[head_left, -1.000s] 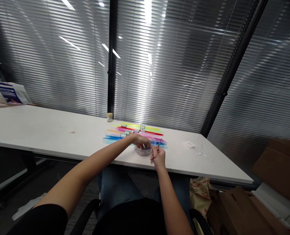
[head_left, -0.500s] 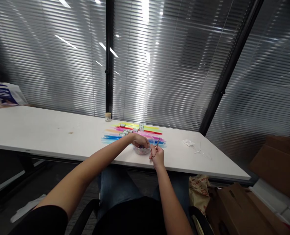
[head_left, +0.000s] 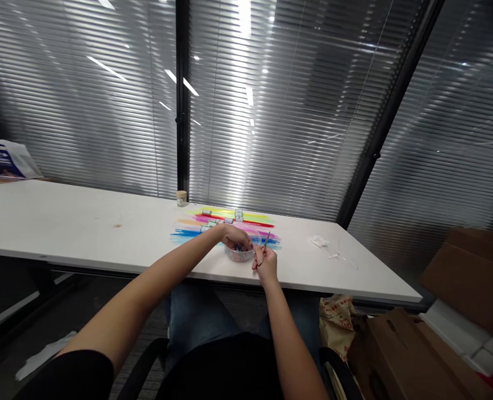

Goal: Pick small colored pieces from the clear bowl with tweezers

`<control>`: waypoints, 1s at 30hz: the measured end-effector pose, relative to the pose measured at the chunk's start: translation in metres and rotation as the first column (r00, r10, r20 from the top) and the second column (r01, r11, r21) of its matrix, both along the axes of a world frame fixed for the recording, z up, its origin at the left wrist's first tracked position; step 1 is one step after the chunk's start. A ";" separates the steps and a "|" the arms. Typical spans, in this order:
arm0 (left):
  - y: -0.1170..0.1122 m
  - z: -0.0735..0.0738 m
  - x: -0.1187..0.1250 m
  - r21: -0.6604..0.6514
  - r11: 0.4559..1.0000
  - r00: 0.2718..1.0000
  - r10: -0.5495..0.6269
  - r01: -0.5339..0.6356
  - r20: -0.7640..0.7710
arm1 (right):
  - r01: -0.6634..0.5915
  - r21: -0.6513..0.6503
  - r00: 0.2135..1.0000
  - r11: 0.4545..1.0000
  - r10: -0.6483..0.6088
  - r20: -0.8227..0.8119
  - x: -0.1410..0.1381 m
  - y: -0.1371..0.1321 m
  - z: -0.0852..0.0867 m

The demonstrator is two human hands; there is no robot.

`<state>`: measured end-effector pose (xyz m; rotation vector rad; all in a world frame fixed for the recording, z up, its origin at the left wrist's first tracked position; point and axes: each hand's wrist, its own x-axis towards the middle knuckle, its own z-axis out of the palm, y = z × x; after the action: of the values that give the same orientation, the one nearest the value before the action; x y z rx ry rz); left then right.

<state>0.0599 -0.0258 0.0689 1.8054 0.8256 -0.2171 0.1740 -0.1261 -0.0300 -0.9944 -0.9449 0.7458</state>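
Note:
A clear plastic bowl [head_left: 238, 256] holding small dark and coloured bits stands near the table's front edge. Over its rim bends my left hand [head_left: 235, 236], fingers drawn together at the bowl's right side; what they pinch is too small to make out. Just right of the bowl, my right hand [head_left: 267, 265] is closed round a pair of scissors [head_left: 266, 244], blades pointing up and away. The fingertips of both hands almost meet. Behind the bowl lie bundles of thin coloured sticks, among them blue sticks [head_left: 183, 233] and red sticks [head_left: 258, 224], with white paper labels [head_left: 238, 214] around them.
The white table [head_left: 83, 222] runs wide to both sides. A small lidded jar [head_left: 182, 198] stands at its back edge. Crumpled white paper [head_left: 319, 241] and clear plastic scraps [head_left: 338, 255] lie to the right. Cardboard boxes [head_left: 413, 355] and a paper bag [head_left: 337, 319] sit on the floor at right.
My left hand has shifted slightly, its fingers now lifted to the bowl's right rim beside my right hand, showing more of the bits. The scissors stay in my right hand.

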 end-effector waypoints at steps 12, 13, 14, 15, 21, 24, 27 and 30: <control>0.008 0.000 0.000 -0.209 0.960 0.980 0.196 -0.185 0.033 | 0.002 -0.006 1.000 1.000 -0.002 -0.016 -0.002 -0.004 0.007; 0.010 -0.001 0.000 -0.215 0.957 0.977 0.208 -0.195 0.040 | 0.000 -0.004 1.000 1.000 0.000 -0.016 -0.002 -0.004 0.007; 0.012 -0.002 -0.001 -0.219 0.954 0.974 0.220 -0.205 0.048 | 0.000 -0.004 1.000 1.000 0.000 -0.016 -0.002 -0.005 0.008; 0.013 -0.002 -0.001 -0.222 0.951 0.971 0.232 -0.214 0.056 | 0.001 -0.004 1.000 1.000 -0.001 -0.015 -0.002 -0.005 0.008; 0.009 0.003 -0.006 -0.290 0.922 0.940 0.307 -0.254 0.152 | -0.009 -0.020 1.000 1.000 0.008 -0.003 -0.001 -0.005 0.006; 0.006 0.005 -0.007 -0.334 0.904 0.930 0.332 -0.266 0.157 | -0.011 -0.011 1.000 1.000 0.011 -0.006 -0.001 -0.004 0.005; 0.009 0.003 -0.007 -0.367 0.890 0.925 0.346 -0.271 0.156 | -0.009 -0.003 1.000 1.000 0.009 -0.004 -0.001 -0.003 0.005; 0.014 0.001 -0.006 -0.382 0.875 0.909 0.381 -0.296 0.168 | -0.002 0.000 1.000 1.000 0.002 -0.002 -0.001 -0.004 0.005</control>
<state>0.0535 -0.0123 0.0697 1.2946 0.8576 0.0826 0.1728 -0.1299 -0.0247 -0.9927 -0.9443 0.7479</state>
